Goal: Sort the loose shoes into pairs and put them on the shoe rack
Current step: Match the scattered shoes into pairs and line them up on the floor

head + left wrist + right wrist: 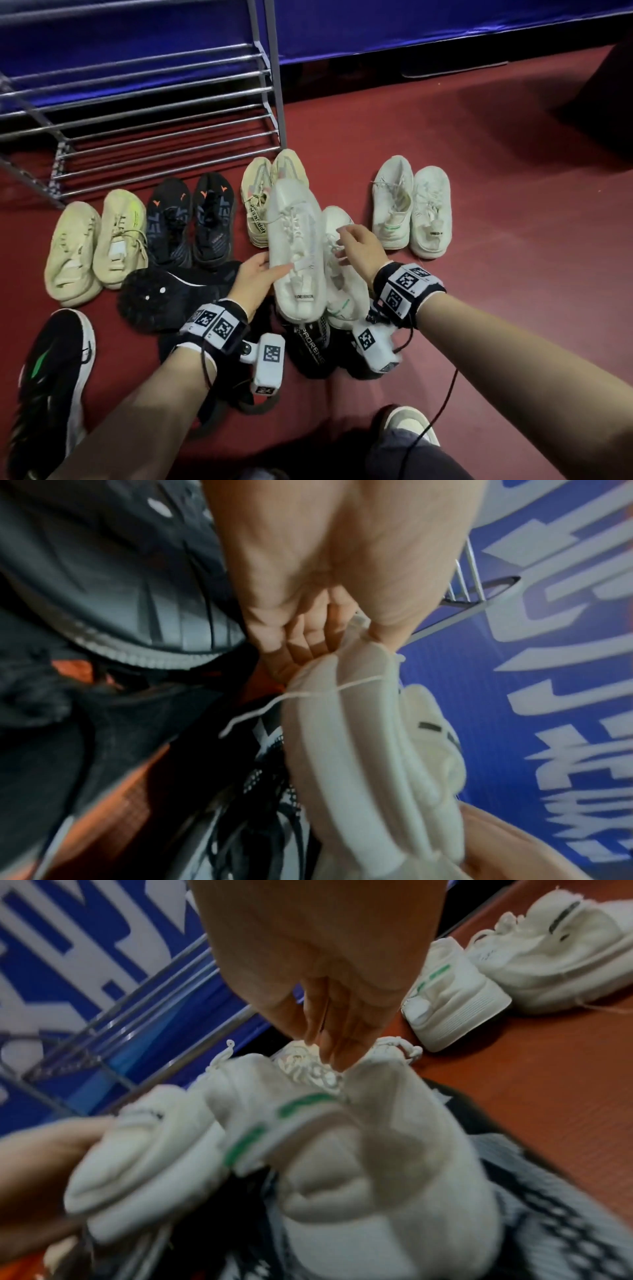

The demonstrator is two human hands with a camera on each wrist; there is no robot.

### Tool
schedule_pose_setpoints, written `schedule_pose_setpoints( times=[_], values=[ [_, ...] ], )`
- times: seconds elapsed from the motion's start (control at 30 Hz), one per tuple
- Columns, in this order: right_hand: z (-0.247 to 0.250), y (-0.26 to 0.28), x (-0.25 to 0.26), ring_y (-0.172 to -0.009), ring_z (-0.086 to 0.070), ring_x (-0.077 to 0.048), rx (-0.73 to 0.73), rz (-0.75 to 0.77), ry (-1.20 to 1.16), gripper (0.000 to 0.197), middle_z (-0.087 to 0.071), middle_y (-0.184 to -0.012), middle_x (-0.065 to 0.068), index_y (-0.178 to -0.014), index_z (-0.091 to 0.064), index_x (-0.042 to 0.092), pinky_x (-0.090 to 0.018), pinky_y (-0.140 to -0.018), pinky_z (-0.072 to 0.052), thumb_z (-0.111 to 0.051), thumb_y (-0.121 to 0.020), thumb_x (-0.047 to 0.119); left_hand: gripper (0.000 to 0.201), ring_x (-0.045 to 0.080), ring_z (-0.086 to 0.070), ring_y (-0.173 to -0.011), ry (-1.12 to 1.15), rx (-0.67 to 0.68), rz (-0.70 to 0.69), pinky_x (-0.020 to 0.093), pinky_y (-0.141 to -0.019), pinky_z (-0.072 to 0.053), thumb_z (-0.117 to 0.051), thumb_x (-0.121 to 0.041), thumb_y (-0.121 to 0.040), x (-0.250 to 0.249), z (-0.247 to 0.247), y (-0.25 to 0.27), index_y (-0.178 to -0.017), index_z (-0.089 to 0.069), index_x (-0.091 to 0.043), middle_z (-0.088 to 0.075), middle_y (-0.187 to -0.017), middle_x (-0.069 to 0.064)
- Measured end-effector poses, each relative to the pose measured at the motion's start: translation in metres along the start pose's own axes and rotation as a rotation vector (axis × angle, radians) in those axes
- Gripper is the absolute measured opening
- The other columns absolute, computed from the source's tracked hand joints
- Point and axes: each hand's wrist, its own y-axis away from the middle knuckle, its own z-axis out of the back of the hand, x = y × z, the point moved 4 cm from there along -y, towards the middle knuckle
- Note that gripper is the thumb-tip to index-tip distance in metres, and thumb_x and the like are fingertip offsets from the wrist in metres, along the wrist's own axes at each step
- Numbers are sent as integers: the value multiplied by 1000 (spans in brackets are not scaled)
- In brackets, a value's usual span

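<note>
My left hand [265,274] grips a plain white sneaker [294,240] by its side, thumb on the upper and fingers under the sole [349,737]; it is raised, toe towards the rack. Beside it lies a white sneaker with green marks [344,291]. My right hand [340,246] is on that shoe's laces [308,1066], fingertips pinched together there. The metal shoe rack [154,120] stands at the back left, with no shoes on the rails that show.
On the red floor stand a beige pair [96,246], a black pair with orange marks [191,219], a cream pair [260,192] and a white pair [411,205]. Loose black shoes [171,294] lie near my wrists, another [51,377] at the front left. A blue banner [411,27] runs behind.
</note>
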Motion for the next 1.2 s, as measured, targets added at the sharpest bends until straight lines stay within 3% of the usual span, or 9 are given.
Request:
schedule_pose_setpoints(
  times=[0.07,0.17,0.27,0.5,0.63,0.77,0.9,1.0,1.2],
  values=[
    [4,-2,-9,-80,-63,-21,-4,75,325,16,-63,-90,-1,-103,-61,15,-32,-78,-52,-51,-92,19,26,22,-66,-89,-74,-84,-13,28,-77,-53,-65,-5,-85,7,17,-7,-111,-64,-4,-70,-101,12],
    [-1,6,-30,-74,-62,-18,236,6,707,22,-65,-88,0,-103,-64,12,-24,-63,-50,-54,-86,21,19,30,-66,-98,-136,-126,-33,39,-88,-52,-66,-9,-85,14,21,-12,-104,-68,-6,-71,-102,15],
    [-5,9,-41,-97,-59,-24,290,68,910,31,-57,-109,-5,-114,-61,11,-31,-85,-49,-57,-85,24,25,30,-65,-101,-233,-120,-43,44,-94,-51,-66,-6,-85,15,14,-14,-110,-66,-4,-70,-105,14],
    [-7,7,-47,-105,-57,-28,315,141,920,43,-54,-118,-8,-130,-53,15,-37,-94,-47,-56,-88,25,20,25,-65,-96,-314,-43,-86,39,-89,-52,-64,-6,-86,15,7,-10,-106,-65,-11,-70,-99,7],
    [-4,3,-49,-98,-61,-23,274,150,848,33,-63,-111,-4,-119,-61,15,-32,-90,-50,-57,-86,21,24,28,-64,-101,-234,-80,-84,39,-91,-51,-62,-7,-89,12,12,-9,-112,-64,-3,-69,-106,13],
    [11,0,-50,-68,-62,-14,53,65,551,26,-69,-87,-2,-97,-67,22,-22,-68,-48,-45,-87,11,31,16,-65,-94,-163,-96,-140,26,-88,-52,-64,-6,-88,-4,7,-5,-118,-61,-3,-68,-109,9],
    [39,-6,-49,-74,-62,-21,-223,19,303,25,-70,-84,-2,-88,-66,24,-34,-79,-54,-46,-84,9,33,8,-68,-89,-129,-27,-212,22,-85,-54,-66,-5,-86,-23,-18,4,-119,-62,-6,-70,-106,2],
    [52,-11,-44,-74,-67,-30,-266,-1,214,28,-72,-82,-4,-78,-63,31,-45,-78,-56,-45,-82,9,35,4,-68,-91,-132,40,-269,18,-83,-54,-67,-6,-86,-35,-36,10,-120,-62,-10,-70,-108,-4],
    [66,-9,-49,-74,-66,-30,-276,-16,184,30,-70,-81,-4,-74,-59,33,-49,-78,-56,-44,-84,9,38,-8,-65,-86,-107,77,-300,9,-75,-51,-66,-4,-86,-46,-52,10,-120,-59,-19,-67,-102,-12]
  ],
)
